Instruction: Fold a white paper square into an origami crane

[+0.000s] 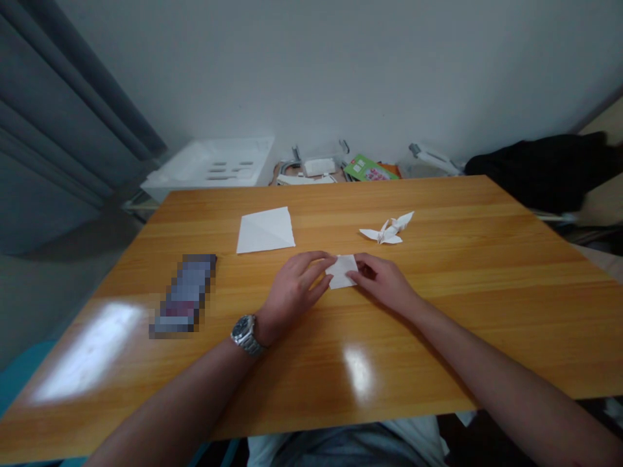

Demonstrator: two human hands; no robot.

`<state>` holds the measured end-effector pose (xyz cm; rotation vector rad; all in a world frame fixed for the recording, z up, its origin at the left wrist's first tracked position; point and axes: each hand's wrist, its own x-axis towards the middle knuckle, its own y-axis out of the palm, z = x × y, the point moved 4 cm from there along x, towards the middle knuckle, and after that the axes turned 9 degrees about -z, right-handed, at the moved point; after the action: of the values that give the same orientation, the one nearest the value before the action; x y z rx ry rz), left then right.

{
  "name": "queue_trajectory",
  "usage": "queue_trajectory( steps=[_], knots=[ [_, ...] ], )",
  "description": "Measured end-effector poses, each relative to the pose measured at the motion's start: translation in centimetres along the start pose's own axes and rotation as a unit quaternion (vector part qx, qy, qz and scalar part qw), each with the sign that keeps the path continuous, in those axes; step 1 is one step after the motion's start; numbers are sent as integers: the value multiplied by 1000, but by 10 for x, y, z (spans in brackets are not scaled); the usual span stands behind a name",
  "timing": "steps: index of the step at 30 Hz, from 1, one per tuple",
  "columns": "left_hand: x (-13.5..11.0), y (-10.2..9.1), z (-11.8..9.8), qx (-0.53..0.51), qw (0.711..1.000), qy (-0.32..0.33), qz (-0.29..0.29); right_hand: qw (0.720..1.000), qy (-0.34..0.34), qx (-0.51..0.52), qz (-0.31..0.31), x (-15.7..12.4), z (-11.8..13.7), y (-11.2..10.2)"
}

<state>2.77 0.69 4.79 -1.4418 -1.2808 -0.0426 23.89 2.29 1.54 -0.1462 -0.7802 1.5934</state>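
Nearest, low and left of centre in the frame: a metal-banded wristwatch (246, 332), worn at the left wrist on the near side of the wooden table (438, 285). Farther left, blurred into blocks, seemingly a phone (187, 295), lying flat. At mid-frame, half-curled, the left hand (302, 282), with thumb and fingertips at the left edge of a small folded paper (343, 272); cannot tell a firm pinch from a light touch there. Opposite, pinching the right edge with thumb on top, the right hand (382, 277). By the look of it, already folded down to a compact, flat, four-sided packet, with no points or wings shaped yet; probably early or midway, with exact folds too small to count. Beyond, left of upper centre, a larger white paper sheet (265, 231), lying open, faintly creased, otherwise unworked. Right of upper centre, with wings spread, an origami crane (389, 231), apparently complete. Farthest, along the back edge, a white tray (195, 159) and a green booklet (365, 168).
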Motion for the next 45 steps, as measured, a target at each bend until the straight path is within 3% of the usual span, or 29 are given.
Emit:
queue_trajectory(
  steps=[5, 10, 19, 25, 45],
  knots=[
    [-6, 14, 2, 33, 994, 24, 106, 998, 50, -23, -7, 1, -10, 0],
    [-16, 26, 5, 50, 982, 37, 179, 994, 9, -105, -8, 4, -9, -1],
    [-15, 23, 3, 52, 978, 36, 198, 982, -74, -164, -48, 6, -8, -12],
    [-14, 23, 3, 56, 979, 27, 195, 976, -152, -155, -14, 4, -6, -11],
    [-14, 23, 3, 74, 983, 2, 167, 969, -203, -122, 75, 1, 4, -4]
  ],
)
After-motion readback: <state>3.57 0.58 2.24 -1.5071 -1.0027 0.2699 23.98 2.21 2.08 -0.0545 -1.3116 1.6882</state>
